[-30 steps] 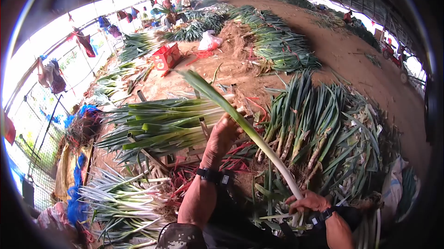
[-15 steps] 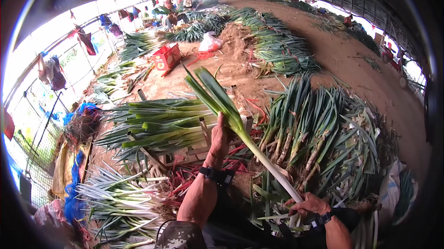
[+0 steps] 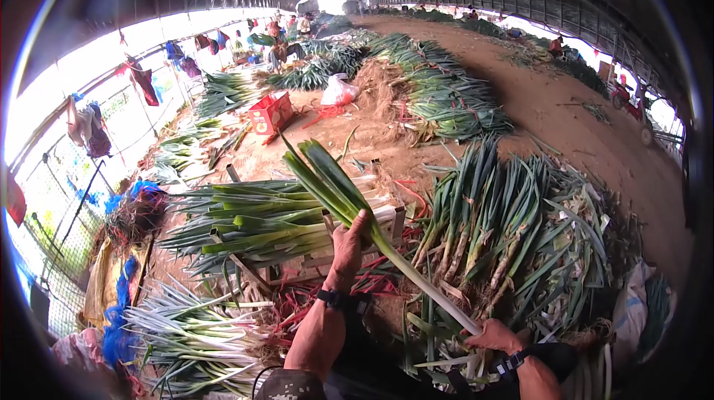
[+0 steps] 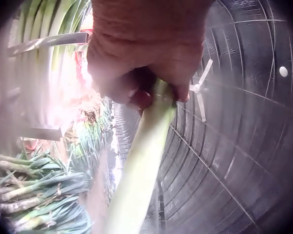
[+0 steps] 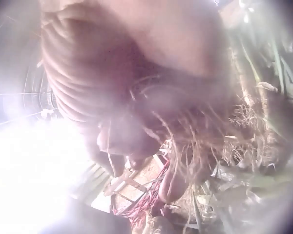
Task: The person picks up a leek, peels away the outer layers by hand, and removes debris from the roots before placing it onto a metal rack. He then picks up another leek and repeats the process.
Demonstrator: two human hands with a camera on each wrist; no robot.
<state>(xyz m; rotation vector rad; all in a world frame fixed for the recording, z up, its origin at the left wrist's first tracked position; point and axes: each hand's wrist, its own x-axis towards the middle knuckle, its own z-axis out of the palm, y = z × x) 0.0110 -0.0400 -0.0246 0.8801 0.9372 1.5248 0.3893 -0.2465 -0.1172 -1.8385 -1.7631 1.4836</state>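
Note:
A large green onion [image 3: 420, 275] slants across the middle of the head view, its white shank low at the right and green leaves [image 3: 320, 177] fanned at the upper left. Below those leaves my left hand [image 3: 348, 247] grips the stalk. My right hand [image 3: 494, 337] holds the root end. In the left wrist view, the left hand's fingers curl around the pale stalk [image 4: 141, 165]. Thin roots [image 5: 185, 141] hang beside the right hand [image 5: 93, 68] in the right wrist view, where glare washes out much of the picture.
Trimmed green onions [image 3: 260, 218] lie on a metal-framed rack to the left, with a whiter pile [image 3: 208, 340] below. Untrimmed ones [image 3: 476, 221] lean at the right. Further off are a red box [image 3: 271, 114], a white bag [image 3: 339, 92] and long rows of bundled onions [image 3: 454, 99].
The green onion has turned in my hands: its leaves, earlier seen as one narrow blade, now fan apart. My left hand has shifted slightly on the stalk. The head view has tilted up a little.

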